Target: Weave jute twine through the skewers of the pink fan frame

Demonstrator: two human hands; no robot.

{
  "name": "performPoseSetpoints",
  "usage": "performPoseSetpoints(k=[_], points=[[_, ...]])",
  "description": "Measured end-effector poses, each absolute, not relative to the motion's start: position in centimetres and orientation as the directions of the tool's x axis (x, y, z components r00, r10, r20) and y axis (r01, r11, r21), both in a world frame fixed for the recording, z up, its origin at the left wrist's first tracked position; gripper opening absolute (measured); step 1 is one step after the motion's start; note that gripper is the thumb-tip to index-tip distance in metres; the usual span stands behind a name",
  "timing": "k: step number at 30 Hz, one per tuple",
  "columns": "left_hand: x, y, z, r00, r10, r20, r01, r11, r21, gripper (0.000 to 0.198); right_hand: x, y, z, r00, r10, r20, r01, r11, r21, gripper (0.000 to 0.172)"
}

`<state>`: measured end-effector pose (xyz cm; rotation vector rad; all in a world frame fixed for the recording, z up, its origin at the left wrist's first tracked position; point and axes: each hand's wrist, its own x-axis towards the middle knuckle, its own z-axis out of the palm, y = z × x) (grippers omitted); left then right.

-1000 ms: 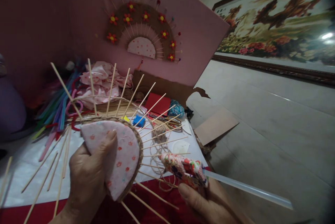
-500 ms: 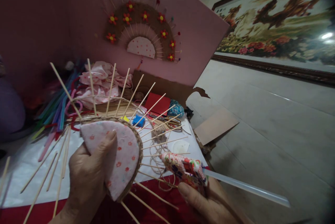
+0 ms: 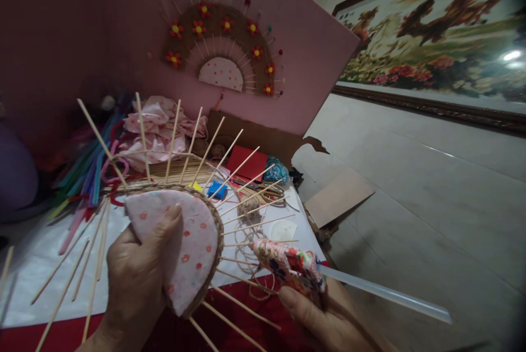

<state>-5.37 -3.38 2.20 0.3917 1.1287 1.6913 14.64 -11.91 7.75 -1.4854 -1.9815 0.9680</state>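
Note:
My left hand grips a half-round, cloth-covered piece, thumb on its pale pink face with small red flowers. Twine edges its curve, and several thin wooden sticks fan out from that edge. A strand of twine runs across some of the sticks on the left. In my right hand is a glue gun with a flowery cover; a long clear glue stick juts from its rear. The gun's nozzle points left, close to the sticks on the right side. My right fingers are mostly hidden behind the gun.
Loose sticks lie on the white sheet at left. Behind are pipe cleaners, crumpled pink cloth, red paper, blue yarn, scissors and a twine ball. A flowered fan decoration hangs on the pink board.
Almost nothing differs. The sticks and the glue stick sit very slightly further left in view; both hands keep their hold.

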Motion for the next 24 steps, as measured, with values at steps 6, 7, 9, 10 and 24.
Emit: performPoseSetpoints(k=[6,7,9,10,24], points=[[-5.45,-3.48,2.14,-0.432,0.867,-0.247,-0.571,-0.051,0.819,0.029,14.59,-11.58,7.52,-0.248,0.966,-0.072,0.603,0.096,-0.792,0.050],[-5.42,-3.46,2.16,-0.437,0.863,-0.254,-0.574,-0.050,0.817,0.029,14.59,-11.64,7.58,-0.248,0.966,-0.070,0.604,0.098,-0.791,0.050],[-5.35,-3.37,2.21,-0.448,0.853,-0.268,-0.576,-0.047,0.816,0.029,14.54,-11.78,7.74,-0.244,0.968,-0.064,0.609,0.102,-0.786,0.049],[-5.31,-3.33,2.22,-0.453,0.849,-0.272,-0.574,-0.045,0.818,0.030,14.49,-11.83,7.80,-0.235,0.970,-0.059,0.612,0.100,-0.785,0.048],[-5.29,-3.26,2.23,-0.435,0.863,-0.256,-0.581,-0.052,0.813,0.028,14.36,-11.89,8.00,-0.219,0.973,0.075,0.614,0.198,-0.764,0.038]])
